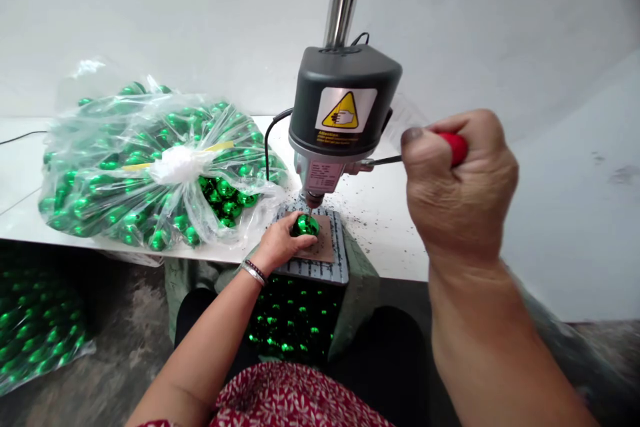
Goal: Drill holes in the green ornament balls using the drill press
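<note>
A shiny green ball rests on a brown pad on the drill press's grey base plate. My left hand grips the ball from the left between thumb and fingers. Directly above stands the drill press head, dark grey with a yellow warning label, its thin bit at the top of the ball. At the right, my right hand is wrapped round the red knob of the press lever.
A tied clear bag of green balls lies on the white table at the left. More green balls fill a container below the plate, and another bag is at the lower left. Dark shavings surround the plate.
</note>
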Motion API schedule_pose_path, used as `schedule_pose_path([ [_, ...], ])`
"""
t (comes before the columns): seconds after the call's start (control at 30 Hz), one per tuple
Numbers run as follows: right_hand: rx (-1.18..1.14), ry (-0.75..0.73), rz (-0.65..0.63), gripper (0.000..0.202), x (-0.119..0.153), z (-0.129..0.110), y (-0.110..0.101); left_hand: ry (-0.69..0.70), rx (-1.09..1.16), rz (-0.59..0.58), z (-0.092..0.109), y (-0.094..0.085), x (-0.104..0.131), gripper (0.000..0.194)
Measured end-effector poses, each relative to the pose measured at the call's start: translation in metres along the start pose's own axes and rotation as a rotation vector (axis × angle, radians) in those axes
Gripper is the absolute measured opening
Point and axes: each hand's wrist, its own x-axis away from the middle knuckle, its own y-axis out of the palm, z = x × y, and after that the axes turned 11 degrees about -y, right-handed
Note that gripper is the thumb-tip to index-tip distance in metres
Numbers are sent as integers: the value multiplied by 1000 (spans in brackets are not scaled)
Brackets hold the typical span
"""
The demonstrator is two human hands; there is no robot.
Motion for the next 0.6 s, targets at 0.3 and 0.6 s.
schedule_pose_path([
  [0.3, 50, -51, 42, 20, 19, 3, -3, 14, 11, 8, -2, 1, 1, 60],
  [0.6, 76, -89, 115, 22, 34, 10, 1, 59, 1, 37, -9, 6, -3, 53],
])
